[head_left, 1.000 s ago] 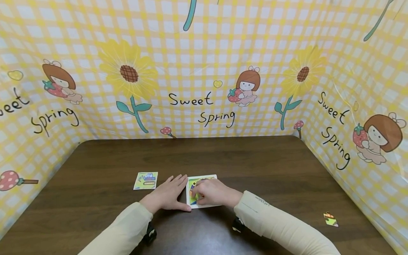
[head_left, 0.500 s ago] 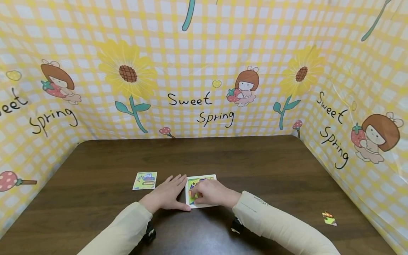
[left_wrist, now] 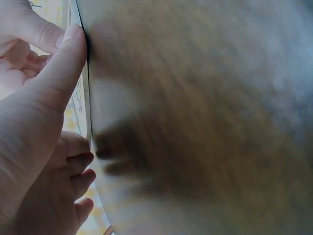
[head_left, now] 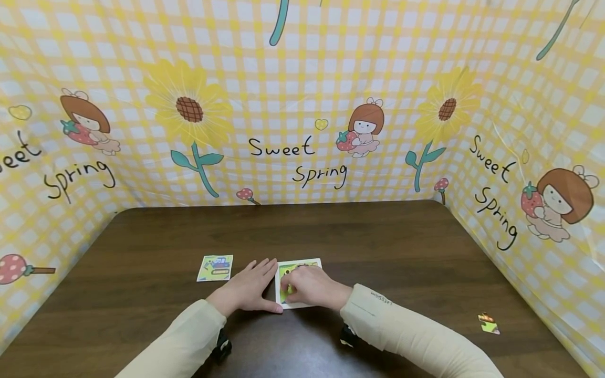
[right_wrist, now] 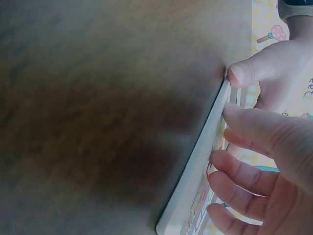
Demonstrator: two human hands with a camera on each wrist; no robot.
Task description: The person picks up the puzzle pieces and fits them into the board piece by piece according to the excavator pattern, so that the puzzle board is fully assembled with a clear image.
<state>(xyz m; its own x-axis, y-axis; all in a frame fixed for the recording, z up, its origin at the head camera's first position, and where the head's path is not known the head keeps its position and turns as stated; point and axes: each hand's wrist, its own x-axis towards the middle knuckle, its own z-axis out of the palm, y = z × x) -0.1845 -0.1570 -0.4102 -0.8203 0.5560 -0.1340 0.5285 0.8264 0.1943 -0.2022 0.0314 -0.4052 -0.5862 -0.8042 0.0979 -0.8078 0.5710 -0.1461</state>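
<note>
A small jigsaw puzzle in a white frame (head_left: pixel 278 299) lies flat on the table, its yellow-green picture partly covered. Along its left side my left hand (head_left: pixel 248 287) rests with straight fingers, the thumb touching the near left corner. My right hand (head_left: pixel 309 286) is over the picture with bent fingers, and its fingertips touch the puzzle's surface. In the right wrist view the right hand's fingers (right_wrist: pixel 239 171) are loosely bent along the white frame (right_wrist: pixel 190 171), and no piece shows between them. What lies under the right palm is hidden in the head view.
A square card with a blue excavator picture (head_left: pixel 215 268) lies left of the left hand. One loose jigsaw piece (head_left: pixel 489 323), or a few joined, lies far right on the dark wooden table (head_left: pixel 402 252). Checked yellow cloth (head_left: pixel 283 94) hangs around the back and sides.
My right hand and forearm have shifted slightly left over the puzzle, with the fingers a little more bent. The left hand, frame, card and loose piece stay put.
</note>
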